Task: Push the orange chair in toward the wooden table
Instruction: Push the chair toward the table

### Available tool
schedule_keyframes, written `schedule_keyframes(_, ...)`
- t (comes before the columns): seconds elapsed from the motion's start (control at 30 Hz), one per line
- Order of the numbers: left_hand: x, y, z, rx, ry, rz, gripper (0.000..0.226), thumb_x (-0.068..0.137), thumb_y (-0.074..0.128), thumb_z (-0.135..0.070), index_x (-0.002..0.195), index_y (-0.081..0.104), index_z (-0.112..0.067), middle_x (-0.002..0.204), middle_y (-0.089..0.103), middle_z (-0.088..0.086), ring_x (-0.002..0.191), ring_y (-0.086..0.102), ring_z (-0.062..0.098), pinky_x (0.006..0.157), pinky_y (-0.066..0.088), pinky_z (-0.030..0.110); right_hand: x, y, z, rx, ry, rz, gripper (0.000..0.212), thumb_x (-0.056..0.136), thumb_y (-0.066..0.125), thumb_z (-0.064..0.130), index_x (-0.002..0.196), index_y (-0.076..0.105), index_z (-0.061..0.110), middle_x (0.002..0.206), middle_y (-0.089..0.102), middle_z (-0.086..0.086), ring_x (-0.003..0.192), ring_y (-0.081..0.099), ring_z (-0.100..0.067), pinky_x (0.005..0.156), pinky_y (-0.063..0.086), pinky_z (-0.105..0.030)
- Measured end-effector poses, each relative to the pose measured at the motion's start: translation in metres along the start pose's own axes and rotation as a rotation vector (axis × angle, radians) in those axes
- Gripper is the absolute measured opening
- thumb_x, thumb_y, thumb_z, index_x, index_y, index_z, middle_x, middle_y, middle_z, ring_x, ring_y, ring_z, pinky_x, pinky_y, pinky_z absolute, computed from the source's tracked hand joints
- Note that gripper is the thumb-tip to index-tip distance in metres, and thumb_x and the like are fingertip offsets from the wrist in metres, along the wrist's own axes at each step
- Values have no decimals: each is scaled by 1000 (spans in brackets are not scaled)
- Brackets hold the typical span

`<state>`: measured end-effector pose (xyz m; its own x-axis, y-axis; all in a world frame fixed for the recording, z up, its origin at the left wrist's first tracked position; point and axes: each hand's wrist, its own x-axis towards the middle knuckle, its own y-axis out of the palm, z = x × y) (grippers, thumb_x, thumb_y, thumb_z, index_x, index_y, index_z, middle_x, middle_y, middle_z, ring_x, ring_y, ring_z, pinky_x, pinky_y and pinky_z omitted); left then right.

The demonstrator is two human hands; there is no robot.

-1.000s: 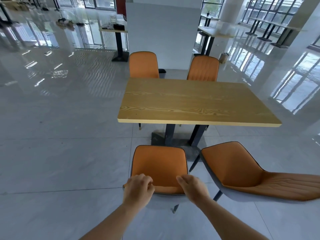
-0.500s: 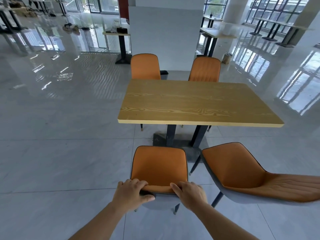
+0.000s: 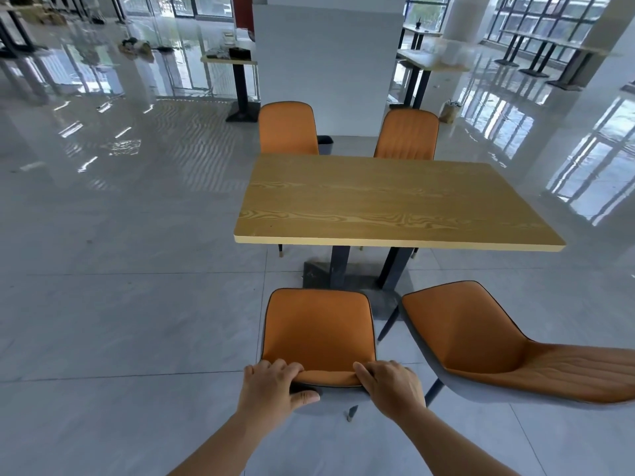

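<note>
**Change of state.** One second ago both hands hovered over the backrest of the chair [image 3: 319, 324] without contact. Half a second ago they had closed on it, and that hold is now settled. The chair shows no clear shift relative to the table [image 3: 378, 201]. Judgement: the grasp phase is complete and the push has not begun.

**Position.** The chair stands on the near side of the table, toward its left end, with the seat facing the pedestal. The whole seat shows clear of the tabletop's near edge.

**Grip.**
- Left hand [image 3: 268, 386]: fingers curled over the top edge of the backrest, thumb pressed against the grey rear shell.
- Right hand [image 3: 391, 386]: fingers wrapped over the same edge at its right corner (thumb hidden).

**Materials, largest first.**
- Floor [image 3: 120, 304]: glossy grey tiles, strongly reflective. Chair legs will probably slide on it with little resistance.
- Table: rectangular top with a yellow wood-grain face and a pale edge band, carried on dark posts over a flat base plate.
- Side chair [image 3: 481, 338]: same build as the chair, standing just to its right and turned askew. A straight push should avoid contact with it.
- Chair: matte orange upholstery edged in black piping, set in a smooth grey shell on slim dark legs. The backrest top is a rounded, padded edge.
</note>
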<state>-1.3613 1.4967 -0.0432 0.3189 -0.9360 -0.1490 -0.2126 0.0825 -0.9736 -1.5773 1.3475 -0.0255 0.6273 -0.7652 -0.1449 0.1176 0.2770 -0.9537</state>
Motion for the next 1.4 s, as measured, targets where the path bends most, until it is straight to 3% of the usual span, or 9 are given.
schedule_keyframes(0.27,-8,1,-28,9,-73,-10,93,68,4,-101,126,47,-42,116,58,-11,111,51,17,97,36,41,3,-6,-19,-17,-51,20,59,99,22,63,74,58,24,69,60,6,69,55,-11,65,39,-30)
schedule_keyframes(0.4,-7,-4,-32,-56,-52,-85,89,76,-4,-92,106,59,-37,94,60,-11,92,54,12,99,40,39,0,-9,-19,-11,-104,82,65,92,9,77,77,54,31,73,56,11,71,54,-9,73,44,-32)
schedule_keyframes(0.5,-2,2,-34,-35,-45,-138,84,80,-2,-90,98,58,-34,86,57,-9,81,54,14,84,46,36,-8,-10,-15,-29,-200,120,70,86,8,85,107,57,39,105,63,17,100,57,-9,94,43,-38)
schedule_keyframes(0.57,-1,8,-34,2,-44,-164,84,82,-1,-89,99,59,-33,86,58,-7,79,55,15,80,46,36,-11,-12,-11,-35,-216,130,78,82,8,88,125,53,40,126,61,17,117,54,-12,99,39,-40)
schedule_keyframes(0.67,0,12,-35,32,-24,-202,84,84,0,-86,99,62,-32,86,62,-6,78,58,18,76,46,37,-11,-13,-7,-67,-225,148,84,79,10,91,136,47,42,137,56,16,127,50,-15,104,35,-41)
schedule_keyframes(0.93,-6,20,-45,59,-39,-259,73,91,14,-82,89,64,-29,74,61,-4,70,58,20,69,47,39,-8,-3,-24,-86,-300,77,77,81,13,91,127,54,45,115,66,19,107,58,-11,92,40,-34)
schedule_keyframes(1.13,-20,26,-63,90,-70,-248,71,93,15,-80,86,64,-28,70,59,-3,66,57,22,65,45,39,-13,-8,-36,-84,-344,97,76,83,14,90,128,54,44,117,65,19,109,57,-9,95,38,-33)
schedule_keyframes(1.4,-19,25,-63,27,-79,-283,74,90,11,-83,88,64,-32,74,60,-7,70,58,18,72,47,38,-15,-14,-32,-52,-279,126,77,82,19,91,130,53,42,127,62,20,119,54,-10,103,37,-38)
